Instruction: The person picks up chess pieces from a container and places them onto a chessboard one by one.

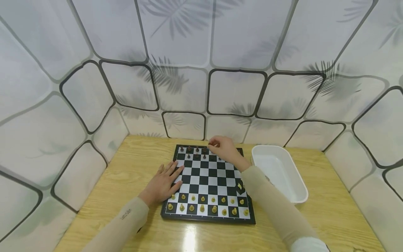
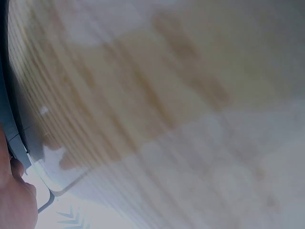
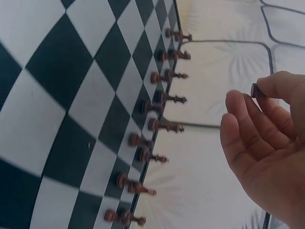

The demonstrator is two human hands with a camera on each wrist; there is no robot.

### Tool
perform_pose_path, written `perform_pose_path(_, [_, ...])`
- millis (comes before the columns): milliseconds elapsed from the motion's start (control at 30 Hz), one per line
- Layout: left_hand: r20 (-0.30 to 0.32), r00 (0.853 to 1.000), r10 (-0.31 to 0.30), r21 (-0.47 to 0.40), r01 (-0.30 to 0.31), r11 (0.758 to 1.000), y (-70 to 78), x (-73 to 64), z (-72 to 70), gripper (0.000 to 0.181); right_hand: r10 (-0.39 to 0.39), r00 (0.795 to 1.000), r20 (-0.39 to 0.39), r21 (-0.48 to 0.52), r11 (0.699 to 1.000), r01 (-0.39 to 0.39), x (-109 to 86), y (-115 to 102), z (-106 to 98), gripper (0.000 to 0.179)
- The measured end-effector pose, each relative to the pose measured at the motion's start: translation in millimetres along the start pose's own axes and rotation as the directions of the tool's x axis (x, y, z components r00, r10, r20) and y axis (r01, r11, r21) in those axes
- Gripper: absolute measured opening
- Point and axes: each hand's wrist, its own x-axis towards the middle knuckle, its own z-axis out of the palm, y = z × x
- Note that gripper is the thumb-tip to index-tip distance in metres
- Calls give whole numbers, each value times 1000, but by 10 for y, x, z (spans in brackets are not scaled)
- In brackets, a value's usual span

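A black-and-white chessboard (image 1: pixel 203 180) lies on the wooden table. My left hand (image 1: pixel 162 183) rests on its left edge with the fingers spread; in the left wrist view only part of that hand (image 2: pixel 19 195) shows. Above the board's far edge, my right hand (image 1: pixel 225 149) pinches a small dark chess piece (image 3: pixel 255 90) between thumb and fingertips. Its round base shows, while the rest is hidden by the fingers. Reddish-brown pieces (image 3: pixel 164 125) stand in two rows along the far side. Yellow pieces (image 1: pixel 202 208) stand in two rows along the near side.
A white plastic tray (image 1: pixel 280 168) sits right of the board, beside my right forearm. On the board's right edge is a small black object with a yellow mark (image 1: pixel 240 186). Patterned fabric walls (image 1: pixel 236 91) enclose the wooden table (image 1: pixel 138 150) at the back and sides.
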Motion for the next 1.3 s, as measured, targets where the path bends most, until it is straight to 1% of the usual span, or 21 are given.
perform_pose_path(167, [13,1000,-15,-2,15,1000,5,8,-4,69,-8,1000,26,-24,1000,9,75,-121,194,21])
perform_pose_path(400, [5,1000,-1,16,1,1000,0,9,-3,67,2,999,51,-2,1000,-2,176,-253,373,26])
perform_pose_path(567, [3,1000,-3,26,3,1000,1,-1,-16,67,-37,998,54,-21,999,39,281,-322,511,22])
perform_pose_path(700, [10,1000,-1,28,0,1000,-3,-1,-8,67,-50,995,84,-44,998,54,352,-343,636,18])
perform_pose_path(833, [1,1000,6,33,-6,999,-1,8,-3,67,-61,994,92,-99,993,70,403,-336,759,18])
perform_pose_path(967, [-9,1000,10,29,-10,1000,-4,15,0,67,-37,994,101,-125,991,50,429,-345,862,20])
perform_pose_path(1067, [-13,1000,11,27,-11,1000,-7,16,1,67,-17,993,114,-123,992,31,440,-371,918,21])
perform_pose_path(1167, [-22,1000,19,24,-19,1000,-8,12,-1,66,-23,993,114,-147,988,40,456,-392,965,20])
perform_pose_path(1300, [-11,1000,18,31,-18,999,-5,8,-5,67,-29,992,119,-191,980,51,479,-399,1015,20])
